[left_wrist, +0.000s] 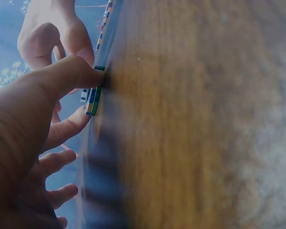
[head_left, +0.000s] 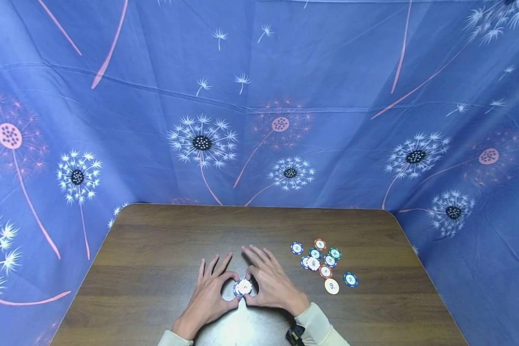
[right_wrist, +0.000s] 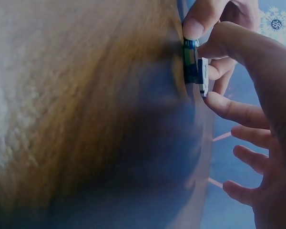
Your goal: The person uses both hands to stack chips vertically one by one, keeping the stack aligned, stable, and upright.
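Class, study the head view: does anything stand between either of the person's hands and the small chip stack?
Nothing visible does. The left hand and right hand each have thumb and forefinger at the edge of the chip stack. The loose chips lie off to the right, out of the way.

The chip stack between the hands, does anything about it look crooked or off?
Yes, slightly. In the stack, the white top chip sits off-centre on the lower chips, shifted toward the right hand, so their edges don't line up. I see no damage, though the fingers partly hide it.
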`<state>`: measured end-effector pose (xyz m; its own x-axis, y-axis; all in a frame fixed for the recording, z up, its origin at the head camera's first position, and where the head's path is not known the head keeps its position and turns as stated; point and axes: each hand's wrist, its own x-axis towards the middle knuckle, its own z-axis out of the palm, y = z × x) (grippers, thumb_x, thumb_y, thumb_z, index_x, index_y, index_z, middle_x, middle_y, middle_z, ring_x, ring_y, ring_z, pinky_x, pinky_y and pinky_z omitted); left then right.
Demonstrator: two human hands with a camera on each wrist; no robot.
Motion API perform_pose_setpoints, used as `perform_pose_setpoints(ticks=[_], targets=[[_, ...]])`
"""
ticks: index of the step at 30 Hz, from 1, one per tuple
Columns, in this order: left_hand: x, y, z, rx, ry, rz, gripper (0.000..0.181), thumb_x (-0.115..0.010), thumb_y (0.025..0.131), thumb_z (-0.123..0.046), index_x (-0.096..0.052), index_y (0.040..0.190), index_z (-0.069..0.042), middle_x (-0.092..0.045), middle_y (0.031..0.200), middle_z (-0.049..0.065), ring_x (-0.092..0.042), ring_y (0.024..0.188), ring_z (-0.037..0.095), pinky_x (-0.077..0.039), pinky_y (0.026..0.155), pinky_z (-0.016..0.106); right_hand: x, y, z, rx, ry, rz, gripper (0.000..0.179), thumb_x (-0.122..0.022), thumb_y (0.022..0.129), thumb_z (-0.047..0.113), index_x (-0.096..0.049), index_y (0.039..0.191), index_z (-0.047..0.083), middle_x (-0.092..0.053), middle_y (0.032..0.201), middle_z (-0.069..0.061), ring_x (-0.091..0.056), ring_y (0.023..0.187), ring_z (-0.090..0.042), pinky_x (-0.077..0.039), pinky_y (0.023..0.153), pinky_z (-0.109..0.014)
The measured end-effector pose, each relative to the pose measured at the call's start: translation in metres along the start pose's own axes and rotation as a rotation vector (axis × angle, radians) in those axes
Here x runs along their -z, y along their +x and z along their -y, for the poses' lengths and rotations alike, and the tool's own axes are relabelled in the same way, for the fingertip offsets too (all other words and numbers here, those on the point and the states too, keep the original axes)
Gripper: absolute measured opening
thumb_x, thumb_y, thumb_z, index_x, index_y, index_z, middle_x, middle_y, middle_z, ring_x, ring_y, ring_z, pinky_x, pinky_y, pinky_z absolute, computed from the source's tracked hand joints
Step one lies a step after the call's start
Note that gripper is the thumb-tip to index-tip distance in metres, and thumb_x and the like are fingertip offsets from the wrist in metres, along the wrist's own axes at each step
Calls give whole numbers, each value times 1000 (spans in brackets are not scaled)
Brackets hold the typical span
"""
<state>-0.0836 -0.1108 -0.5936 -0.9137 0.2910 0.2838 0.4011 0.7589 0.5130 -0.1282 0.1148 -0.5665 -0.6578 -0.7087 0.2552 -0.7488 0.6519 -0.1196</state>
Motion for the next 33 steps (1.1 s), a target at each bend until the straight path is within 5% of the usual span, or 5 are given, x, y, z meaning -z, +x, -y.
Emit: perform_pose_setpoints(ticks=[15, 33], targets=[[0, 0, 1, 11, 16, 7, 39, -93, 69, -37, -72, 101, -31, -50, 164, 11, -39, 151, 51, -13, 123, 76, 11, -12, -7, -46, 111, 40, 25, -86, 77, 31, -71, 94, 21, -50, 163, -16, -41, 152, -43, -38, 119, -67], [-1, 0, 0, 9, 18, 17, 40, -93, 69, -38, -71, 101, -30, -51, 164, 12, -41, 150, 51, -12, 124, 76, 6, -10, 2, -59, 111, 75, 21, -85, 83, 34, -71, 94, 23, -51, 162, -13, -42, 153, -37, -37, 121, -65]])
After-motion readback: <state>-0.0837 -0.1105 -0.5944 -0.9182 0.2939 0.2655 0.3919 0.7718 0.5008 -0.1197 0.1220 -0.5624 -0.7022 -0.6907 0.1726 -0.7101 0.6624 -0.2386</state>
